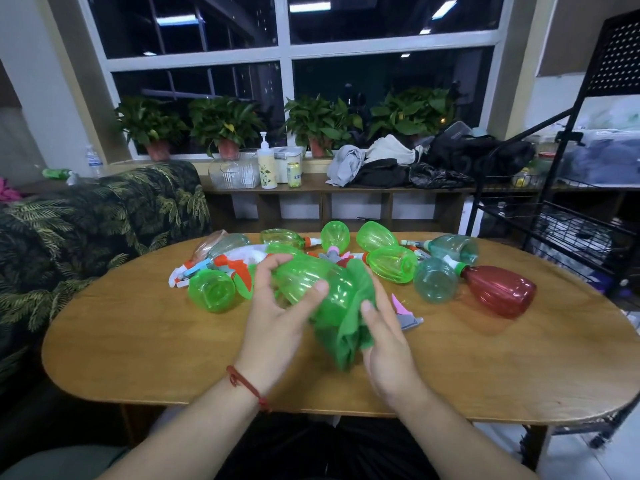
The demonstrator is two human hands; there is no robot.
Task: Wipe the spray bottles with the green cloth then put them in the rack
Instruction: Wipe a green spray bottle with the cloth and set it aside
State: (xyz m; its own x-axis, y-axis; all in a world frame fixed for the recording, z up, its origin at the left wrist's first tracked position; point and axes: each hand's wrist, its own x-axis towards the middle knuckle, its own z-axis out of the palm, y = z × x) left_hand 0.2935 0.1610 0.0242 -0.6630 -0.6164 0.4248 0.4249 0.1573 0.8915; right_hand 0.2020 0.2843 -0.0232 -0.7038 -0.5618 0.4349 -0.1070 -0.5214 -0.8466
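Lying on its side above an oval wooden table [145,327], a green bottle [313,284] is gripped in the left hand [277,306], fingers curled over its far side and thumb pressed against its near wall. A green cloth [344,327] is bunched around the bottle's lower end and is pinched against it by the right hand [386,332], thumb on top and fingers tucked under the fabric. A red cord [247,386] is worn on the left wrist.

More bottles are scattered across the far half of the table. Another green one [213,291] is seen just left of the hands, its base turned to the camera. A third green one [393,263] is seen just right of the held bottle, and two more [335,235] [375,235] are set behind it. A pale blue-green bottle [435,280] is laid beside a dark red one [498,289] at the right, with a second blue-green bottle [457,249] behind them. White and orange trigger heads [207,266] are tangled at the left of the pile. A pink and grey trigger [405,315] is partly hidden behind the right hand; whether it belongs to the held bottle cannot be told.

A black wire rack [571,209] is stood beyond the table's right end, well apart from the hands. A leaf-print sofa [86,223] is placed at the left, and potted plants [228,128] are lined along the window sill.
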